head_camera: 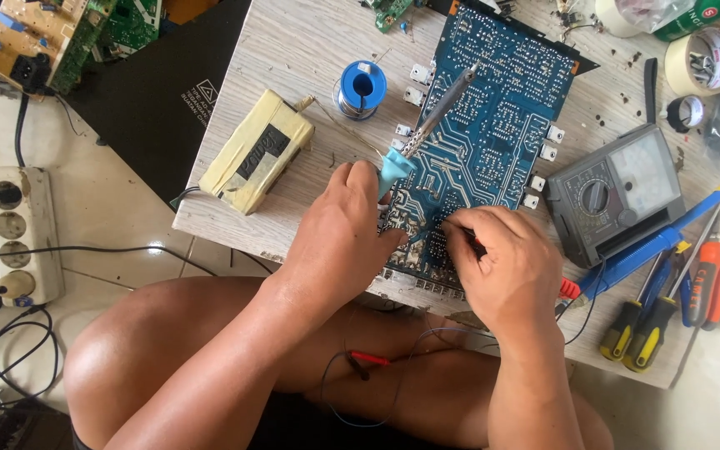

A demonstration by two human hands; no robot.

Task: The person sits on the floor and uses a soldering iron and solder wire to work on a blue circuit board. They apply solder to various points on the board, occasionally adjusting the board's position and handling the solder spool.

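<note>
A large blue circuit board (493, 125) lies solder side up on a low wooden table (293, 50). My left hand (339, 237) rests on the board's near left corner, fingers closed around the light-blue handle of a soldering iron (427, 125) whose metal shaft points up and right over the board. My right hand (506, 262) pinches a red test probe (477, 246) against the board's near edge. The probe's tip is hidden under my fingers.
An analog multimeter (610, 192) sits right of the board, with a blue suction pump (652, 246) and screwdrivers (643, 325) beside it. A solder spool (362, 86), a yellow-taped block (256, 150) and tape rolls (702, 58) are on the table. A power strip (14, 233) lies on the floor.
</note>
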